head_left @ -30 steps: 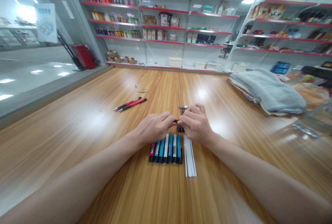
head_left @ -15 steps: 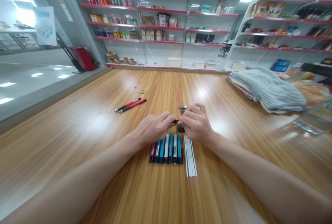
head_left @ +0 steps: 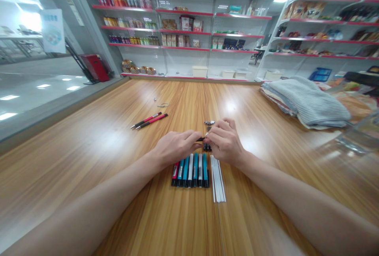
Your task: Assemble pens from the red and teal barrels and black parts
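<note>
In the head view, my left hand (head_left: 177, 145) and my right hand (head_left: 224, 140) meet above the table, both closed on a small black pen part (head_left: 200, 139). My fingers hide most of it. Just below lies a row of pen barrels (head_left: 190, 171), blue, white and red with black ends. Thin white pen refills (head_left: 218, 183) lie side by side under my right hand. Several short black pieces (head_left: 207, 146) are partly covered by the right fingers, and small silvery parts (head_left: 209, 122) sit just beyond them.
Two red and black pens (head_left: 152, 121) lie on the wooden table (head_left: 142, 208) at the left. Behind them is a thin loop (head_left: 163, 105). Folded cloths (head_left: 308, 102) and a clear container (head_left: 361, 129) stand at the right. Stocked shelves (head_left: 183, 48) rise beyond the far edge.
My hands stay in nearly the same place. The left fingers have shifted slightly on the black pen part, and a little more of the right fingertips shows.
</note>
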A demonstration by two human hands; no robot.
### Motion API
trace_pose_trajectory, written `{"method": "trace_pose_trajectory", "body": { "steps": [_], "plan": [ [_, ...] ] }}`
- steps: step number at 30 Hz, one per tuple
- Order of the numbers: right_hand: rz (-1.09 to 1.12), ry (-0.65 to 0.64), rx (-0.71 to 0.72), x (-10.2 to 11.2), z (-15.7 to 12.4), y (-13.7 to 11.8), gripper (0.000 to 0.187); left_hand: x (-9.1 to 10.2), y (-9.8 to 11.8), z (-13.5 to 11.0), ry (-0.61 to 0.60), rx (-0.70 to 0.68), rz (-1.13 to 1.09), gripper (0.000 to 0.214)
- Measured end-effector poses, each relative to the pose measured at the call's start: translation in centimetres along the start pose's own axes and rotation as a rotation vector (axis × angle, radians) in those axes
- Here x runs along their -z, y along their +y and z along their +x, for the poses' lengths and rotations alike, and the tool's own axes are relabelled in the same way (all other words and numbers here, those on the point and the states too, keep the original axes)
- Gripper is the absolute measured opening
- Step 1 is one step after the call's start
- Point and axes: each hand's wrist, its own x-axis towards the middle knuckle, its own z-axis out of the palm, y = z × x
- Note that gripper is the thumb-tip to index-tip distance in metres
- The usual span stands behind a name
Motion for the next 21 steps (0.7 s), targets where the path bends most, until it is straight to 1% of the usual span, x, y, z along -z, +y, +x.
{"method": "trace_pose_trajectory", "body": {
  "steps": [4, 8, 10, 14, 17, 19, 21],
  "plan": [
    [-0.002, 0.023, -0.018, 0.1, 0.0, 0.3, 0.02, -0.1, -0.3, 0.0, 0.019, 0.01, 0.048, 0.027],
    [-0.027, 0.051, -0.106, 0.4, -0.3, 1.5, 0.024, -0.1, -0.9, -0.2, 0.055, 0.045, 0.072, 0.027],
    [-0.037, 0.065, -0.199, 0.3, -0.6, 2.5, 0.027, -0.1, -1.1, -0.2, 0.049, 0.069, 0.068, 0.026],
    [-0.004, 0.08, -0.455, -0.5, -1.3, 4.7, 0.028, -0.1, -1.0, -0.3, 0.02, 0.094, 0.056, 0.027],
    [0.029, 0.03, -0.62, -1.3, -1.9, 6.4, 0.026, -0.2, -1.0, -0.4, 0.008, 0.104, 0.044, 0.028],
    [0.032, -0.052, -0.707, -1.6, -2.2, 7.2, 0.025, -0.2, -1.1, -0.4, -0.005, 0.114, 0.042, 0.028],
    [0.042, -0.134, -0.754, -1.9, -2.5, 7.6, 0.023, -0.3, -1.2, -0.4, -0.017, 0.121, 0.042, 0.028]
  ]
}}
